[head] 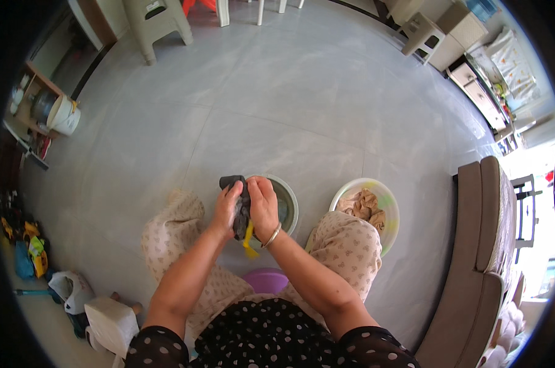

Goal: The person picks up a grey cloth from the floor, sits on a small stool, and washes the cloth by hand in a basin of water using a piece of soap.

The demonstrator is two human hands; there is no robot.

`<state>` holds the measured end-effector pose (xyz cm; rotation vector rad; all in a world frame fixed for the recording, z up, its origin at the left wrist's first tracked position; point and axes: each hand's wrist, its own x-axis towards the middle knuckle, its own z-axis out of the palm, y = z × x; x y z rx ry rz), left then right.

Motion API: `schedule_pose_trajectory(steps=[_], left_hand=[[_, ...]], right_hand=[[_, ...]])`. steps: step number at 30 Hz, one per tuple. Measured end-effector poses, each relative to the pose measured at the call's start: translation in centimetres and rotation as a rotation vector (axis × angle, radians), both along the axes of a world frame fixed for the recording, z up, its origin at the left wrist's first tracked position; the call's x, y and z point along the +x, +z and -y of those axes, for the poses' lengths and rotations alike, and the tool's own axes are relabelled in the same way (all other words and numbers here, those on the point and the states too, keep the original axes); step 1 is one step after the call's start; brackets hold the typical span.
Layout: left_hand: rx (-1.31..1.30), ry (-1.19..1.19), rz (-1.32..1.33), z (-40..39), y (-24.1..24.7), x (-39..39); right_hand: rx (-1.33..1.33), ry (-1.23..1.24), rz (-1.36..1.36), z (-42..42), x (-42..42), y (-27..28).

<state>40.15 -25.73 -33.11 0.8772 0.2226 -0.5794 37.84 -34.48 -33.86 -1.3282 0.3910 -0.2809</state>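
Observation:
Between my legs, my left hand (225,210) and my right hand (264,204) both grip a bunched dark grey cloth item (242,216), possibly a small garment. A yellow piece (249,244) hangs below it, beside my right wrist; whether it is a strap or a brush is unclear. Whitish foam shows near my left fingers. Under my hands stands a round pale basin (296,209) with greyish liquid inside, its left part hidden by my hands and the cloth. To the right, partly behind my knee, a second pale basin (395,216) holds crumpled brown cloth (365,205).
A purple plastic seat or tub (266,279) shows between my thighs. Grey floor tiles (277,101) spread ahead. On the right stands a brown sofa (466,257); at left are a white bucket (64,116) and a plastic bag (73,292). A plastic stool (160,23) stands far ahead.

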Motion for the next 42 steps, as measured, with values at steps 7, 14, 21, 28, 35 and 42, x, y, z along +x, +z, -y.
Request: schedule_pose_trajectory(steps=[7,14,21,28,35,42], left_hand=[[0.179,0.110,-0.020,-0.1,-1.3,0.9],[-0.175,-0.063,-0.227,1.0,1.6,-0.2],[-0.187,-0.089,-0.149,-0.6,1.3,1.0],[0.195,-0.176,0.314,-1.9,2.1,0.8],[0.575,-0.349,0.298,-2.5,2.1,1.1],[0.670,-0.306,0.569,-1.7,1.5,0.1]], right_hand=[[-0.448,-0.044,0.134,-2.3,-2.3,2.6],[0.123,0.048,-0.197,2.8,2.8,-2.2],[-0.262,0.213,-0.343,4.5,1.5,-1.6],[0.321,0.351,-0.473,3.9,0.5,1.9],[0.404,0.211,-0.298,4.9,0.3,0.4],[-0.991,0.179,-0.262,2.0,-0.4,3.0]])
